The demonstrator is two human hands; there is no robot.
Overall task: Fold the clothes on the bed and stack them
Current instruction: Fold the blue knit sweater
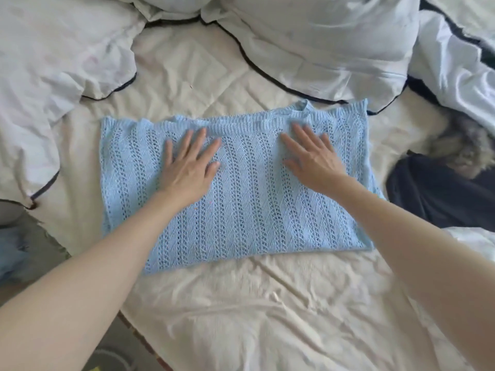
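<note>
A light blue openwork knit top [241, 210] lies folded into a flat rectangle in the middle of the cream bed sheet [241, 303]. My left hand [188, 167] lies flat on its upper left part, fingers spread and straight. My right hand [312, 156] presses flat on its upper right part, fingers also spread. Neither hand grips the fabric. A dark navy garment with a grey fur trim [439, 191] lies in a heap at the right edge of the bed.
White pillows with dark piping [321, 44] sit along the head of the bed, and another [53, 62] at the left. A rumpled white duvet [455, 62] is bunched at the upper right. Olive and blue fabric [24, 250] shows past the bed's left edge.
</note>
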